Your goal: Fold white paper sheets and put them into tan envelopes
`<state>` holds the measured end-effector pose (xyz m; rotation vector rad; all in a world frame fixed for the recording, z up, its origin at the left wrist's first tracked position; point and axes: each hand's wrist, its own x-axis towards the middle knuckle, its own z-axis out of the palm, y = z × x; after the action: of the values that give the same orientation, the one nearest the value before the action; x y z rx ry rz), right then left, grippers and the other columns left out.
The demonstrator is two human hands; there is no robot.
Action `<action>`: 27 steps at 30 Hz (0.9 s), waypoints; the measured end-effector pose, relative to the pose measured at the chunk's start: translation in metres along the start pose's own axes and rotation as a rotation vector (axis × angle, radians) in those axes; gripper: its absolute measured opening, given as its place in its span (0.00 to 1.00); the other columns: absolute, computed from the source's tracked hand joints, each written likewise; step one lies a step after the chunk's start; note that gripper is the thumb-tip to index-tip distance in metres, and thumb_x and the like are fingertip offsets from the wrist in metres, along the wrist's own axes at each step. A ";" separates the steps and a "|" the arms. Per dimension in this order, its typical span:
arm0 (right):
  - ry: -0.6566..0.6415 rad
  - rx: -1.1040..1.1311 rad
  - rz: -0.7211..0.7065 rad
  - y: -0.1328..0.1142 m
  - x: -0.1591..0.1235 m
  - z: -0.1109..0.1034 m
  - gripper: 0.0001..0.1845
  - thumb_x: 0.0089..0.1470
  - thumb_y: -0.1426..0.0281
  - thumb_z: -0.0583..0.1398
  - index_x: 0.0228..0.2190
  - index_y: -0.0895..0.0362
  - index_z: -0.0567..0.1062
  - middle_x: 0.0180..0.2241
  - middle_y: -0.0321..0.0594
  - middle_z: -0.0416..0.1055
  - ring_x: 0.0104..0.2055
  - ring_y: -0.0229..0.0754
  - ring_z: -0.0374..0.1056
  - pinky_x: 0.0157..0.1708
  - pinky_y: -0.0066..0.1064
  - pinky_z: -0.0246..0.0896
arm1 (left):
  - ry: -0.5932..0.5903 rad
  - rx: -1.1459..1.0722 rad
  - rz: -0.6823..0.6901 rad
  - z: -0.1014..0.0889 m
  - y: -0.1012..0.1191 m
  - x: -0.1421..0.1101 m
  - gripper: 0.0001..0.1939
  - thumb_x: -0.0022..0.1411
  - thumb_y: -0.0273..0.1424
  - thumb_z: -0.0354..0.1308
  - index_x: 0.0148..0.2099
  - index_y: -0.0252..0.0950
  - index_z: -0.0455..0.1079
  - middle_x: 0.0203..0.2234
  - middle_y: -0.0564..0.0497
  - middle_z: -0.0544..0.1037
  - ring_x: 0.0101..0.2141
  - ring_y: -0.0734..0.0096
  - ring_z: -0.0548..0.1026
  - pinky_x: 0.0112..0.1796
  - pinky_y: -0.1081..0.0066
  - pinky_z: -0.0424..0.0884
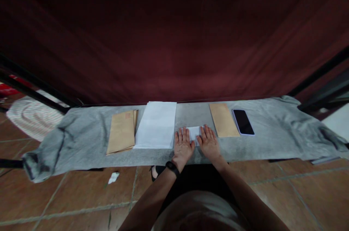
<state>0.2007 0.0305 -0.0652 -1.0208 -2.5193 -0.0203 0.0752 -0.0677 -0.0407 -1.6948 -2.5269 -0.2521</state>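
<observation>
Apparently to keep the small white paper (pixel 193 132) flat, left hand (pixel 183 148) and right hand (pixel 210 147) lie spread, slightly apart, near the surface's (pixel 89 132) front edge.

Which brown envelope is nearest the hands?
The brown envelope between the right hand and the phone; the other envelopes lie stacked left of the white sheets.
</observation>
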 end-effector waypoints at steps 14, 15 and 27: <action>0.057 -0.019 0.006 0.004 -0.005 0.004 0.28 0.68 0.64 0.47 0.64 0.66 0.61 0.64 0.58 0.61 0.66 0.54 0.57 0.61 0.48 0.55 | 0.063 -0.047 0.001 -0.001 -0.004 -0.006 0.33 0.68 0.38 0.49 0.70 0.27 0.55 0.68 0.38 0.58 0.68 0.50 0.53 0.65 0.51 0.54; 0.055 -0.017 0.008 0.005 -0.006 0.004 0.28 0.68 0.65 0.47 0.64 0.66 0.60 0.64 0.57 0.62 0.66 0.53 0.57 0.61 0.47 0.55 | 0.075 -0.053 0.003 -0.001 -0.005 -0.007 0.32 0.68 0.37 0.48 0.70 0.27 0.54 0.68 0.39 0.59 0.68 0.51 0.53 0.65 0.51 0.54; 0.067 0.131 -0.022 0.005 -0.011 -0.004 0.29 0.69 0.68 0.46 0.67 0.64 0.54 0.66 0.54 0.58 0.68 0.50 0.54 0.63 0.48 0.55 | 0.145 -0.062 0.114 0.001 -0.007 -0.027 0.30 0.70 0.29 0.45 0.71 0.29 0.50 0.68 0.39 0.58 0.68 0.57 0.54 0.63 0.53 0.61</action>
<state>0.2126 0.0259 -0.0666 -0.9250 -2.4361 0.1013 0.0794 -0.0947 -0.0467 -1.7666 -2.3337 -0.4320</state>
